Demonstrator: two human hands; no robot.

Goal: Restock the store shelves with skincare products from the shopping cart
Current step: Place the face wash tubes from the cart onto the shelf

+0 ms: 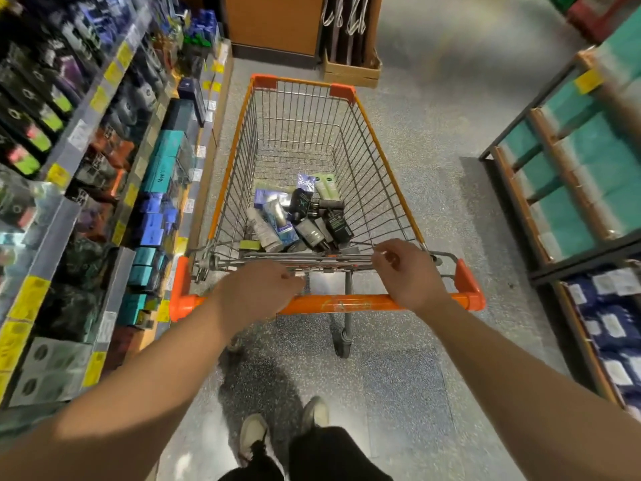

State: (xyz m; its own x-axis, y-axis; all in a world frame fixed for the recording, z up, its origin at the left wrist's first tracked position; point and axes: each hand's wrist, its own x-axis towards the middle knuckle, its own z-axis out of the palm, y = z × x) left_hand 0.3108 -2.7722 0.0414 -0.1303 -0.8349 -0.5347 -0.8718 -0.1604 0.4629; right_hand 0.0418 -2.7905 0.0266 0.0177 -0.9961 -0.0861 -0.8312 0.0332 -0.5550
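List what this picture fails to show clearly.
- Head view: labels on the products in the cart are too small to read.
- Shelf goods at left are blurred.
- Fingertips of both hands, left and right, curl out of sight.
- Cart's front wheels hidden under its basket.

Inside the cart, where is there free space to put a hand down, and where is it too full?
The far half of the cart floor, between the front wall and the product pile, looks bare. So does a strip along the right side wall. The near end, just beyond both hands, left and right, is crowded with boxes and tubes.
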